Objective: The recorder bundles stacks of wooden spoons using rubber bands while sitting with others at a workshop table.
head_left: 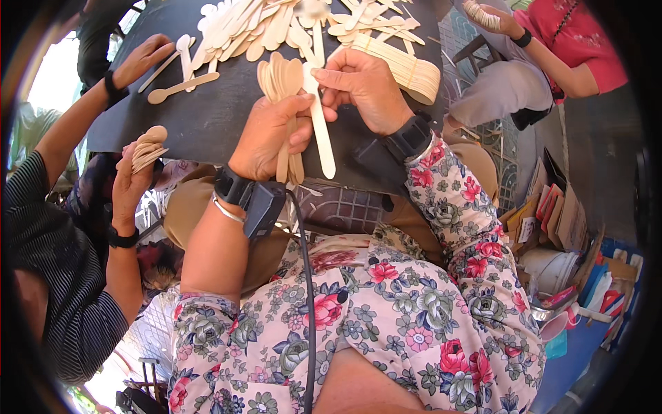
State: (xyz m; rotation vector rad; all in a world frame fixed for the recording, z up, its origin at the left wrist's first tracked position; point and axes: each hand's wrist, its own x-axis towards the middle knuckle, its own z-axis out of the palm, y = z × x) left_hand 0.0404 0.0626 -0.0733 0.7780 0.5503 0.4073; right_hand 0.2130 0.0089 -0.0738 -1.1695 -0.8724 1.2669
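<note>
My left hand (pixel 265 138) is closed round a fanned bunch of wooden spoons (pixel 281 76), bowls upward and handles poking out below the fingers. Right beside it, my right hand (pixel 372 90) pinches a pale flat wooden stick (pixel 321 131) between thumb and fingers. That stick slants down past my left fingertips, its rounded end over the table's near edge. Whether the left fingers touch it too, I cannot tell. Just beyond my hands, a heap of loose wooden spoons (pixel 241 27) covers the far part of the dark table (pixel 207 124).
A banded bundle of wooden sticks (pixel 403 69) lies beyond my right hand. At left, a co-worker's hand (pixel 124 183) holds several spoons; the other reaches toward loose ones (pixel 183 88). Another person's hand (pixel 493 17) at right holds wooden pieces. Cardboard boxes (pixel 565 221) stand low right.
</note>
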